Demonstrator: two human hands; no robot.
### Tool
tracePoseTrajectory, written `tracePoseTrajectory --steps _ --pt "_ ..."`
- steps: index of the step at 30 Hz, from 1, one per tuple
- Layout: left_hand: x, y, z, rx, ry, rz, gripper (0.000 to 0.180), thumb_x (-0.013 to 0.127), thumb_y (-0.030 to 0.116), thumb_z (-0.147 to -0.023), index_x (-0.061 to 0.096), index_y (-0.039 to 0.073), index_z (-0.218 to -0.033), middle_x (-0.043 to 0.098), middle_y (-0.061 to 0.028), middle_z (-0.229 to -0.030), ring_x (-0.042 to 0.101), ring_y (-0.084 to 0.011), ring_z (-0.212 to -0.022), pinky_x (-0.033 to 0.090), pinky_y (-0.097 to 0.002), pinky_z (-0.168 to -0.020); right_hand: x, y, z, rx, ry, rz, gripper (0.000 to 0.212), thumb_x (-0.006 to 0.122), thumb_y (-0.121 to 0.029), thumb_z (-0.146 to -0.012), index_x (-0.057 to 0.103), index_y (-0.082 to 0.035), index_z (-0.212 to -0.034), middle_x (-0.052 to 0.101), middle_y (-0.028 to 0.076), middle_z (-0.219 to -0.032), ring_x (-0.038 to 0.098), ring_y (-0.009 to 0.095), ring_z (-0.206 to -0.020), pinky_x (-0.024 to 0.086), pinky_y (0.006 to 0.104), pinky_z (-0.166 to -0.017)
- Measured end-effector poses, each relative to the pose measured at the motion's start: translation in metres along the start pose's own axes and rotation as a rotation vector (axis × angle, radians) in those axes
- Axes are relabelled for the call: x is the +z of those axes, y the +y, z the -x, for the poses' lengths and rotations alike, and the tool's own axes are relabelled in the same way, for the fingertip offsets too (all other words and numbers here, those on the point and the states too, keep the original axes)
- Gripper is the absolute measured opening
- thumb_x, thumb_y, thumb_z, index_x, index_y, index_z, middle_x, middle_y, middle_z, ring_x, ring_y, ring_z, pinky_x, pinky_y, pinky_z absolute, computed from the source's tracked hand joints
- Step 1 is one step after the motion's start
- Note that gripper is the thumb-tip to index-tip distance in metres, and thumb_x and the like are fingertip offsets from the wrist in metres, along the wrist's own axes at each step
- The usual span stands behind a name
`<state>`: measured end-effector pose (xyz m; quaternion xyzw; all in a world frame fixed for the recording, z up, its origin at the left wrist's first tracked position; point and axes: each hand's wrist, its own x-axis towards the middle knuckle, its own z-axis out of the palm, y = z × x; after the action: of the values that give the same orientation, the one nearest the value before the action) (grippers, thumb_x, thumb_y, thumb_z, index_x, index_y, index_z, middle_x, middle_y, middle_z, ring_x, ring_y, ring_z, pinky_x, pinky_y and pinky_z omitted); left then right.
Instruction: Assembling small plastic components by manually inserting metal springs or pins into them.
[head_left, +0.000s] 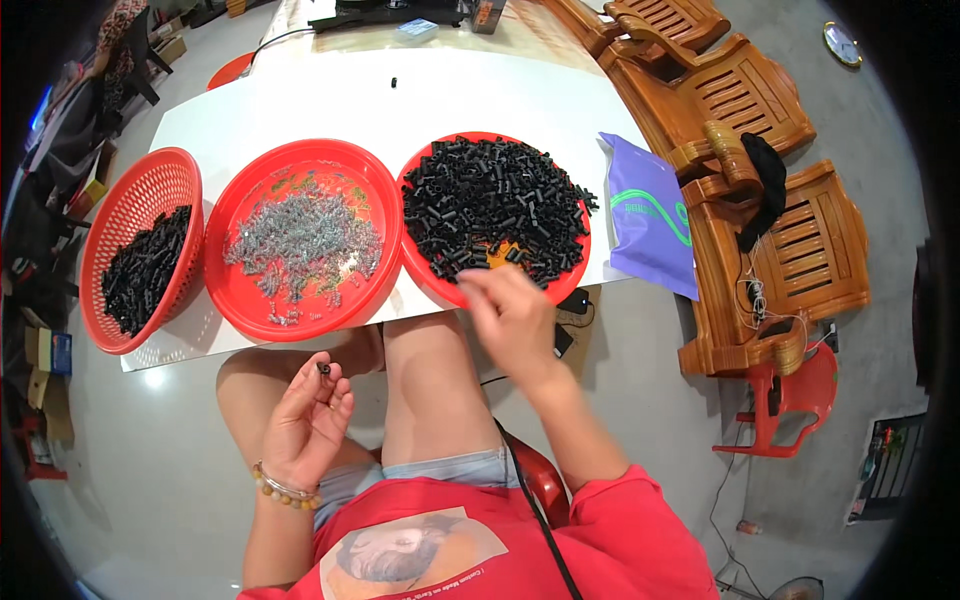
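Note:
Over my lap, my left hand (312, 415) pinches a small black tubular piece (323, 369) between thumb and fingertip, one end facing up. My right hand (512, 318) is at the near rim of the right red tray (425, 275), thumb and forefinger brought together. What those fingertips hold, if anything, cannot be made out. That tray is heaped with short black tubular pieces (490, 205). In the middle, a round red tray (300, 155) carries a spread of small silvery metal parts (310, 235). Furthest left, a red mesh basket (150, 185) contains more black pieces (148, 270).
A white tabletop (480, 95) bears the containers, with one lone black piece (394, 82) towards the back. The purple package (645, 215) lies at the table's right edge. Wooden chairs (745, 95) line the right side, above a red plastic stool (800, 400). A cable runs down my front.

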<state>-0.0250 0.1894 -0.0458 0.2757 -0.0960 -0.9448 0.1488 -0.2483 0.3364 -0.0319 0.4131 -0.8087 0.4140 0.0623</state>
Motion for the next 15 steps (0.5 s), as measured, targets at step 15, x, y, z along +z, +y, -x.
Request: tracePoseTrajectory --steps 15 --pt "0.0 0.0 -0.004 -0.025 0.034 -0.004 0.02 0.052 0.013 -0.095 0.059 0.005 -0.113 0.065 -0.0081 -0.099 0.064 -0.0206 -0.088 0.056 -0.0326 -0.081 -0.026 0.056 -0.031 0.165 0.08 0.358 0.008 0.066 -0.016 -0.08 0.07 -0.011 -0.085 0.063 0.007 -0.084 0.063 0.029 -0.073 0.05 0.0394 -0.064"
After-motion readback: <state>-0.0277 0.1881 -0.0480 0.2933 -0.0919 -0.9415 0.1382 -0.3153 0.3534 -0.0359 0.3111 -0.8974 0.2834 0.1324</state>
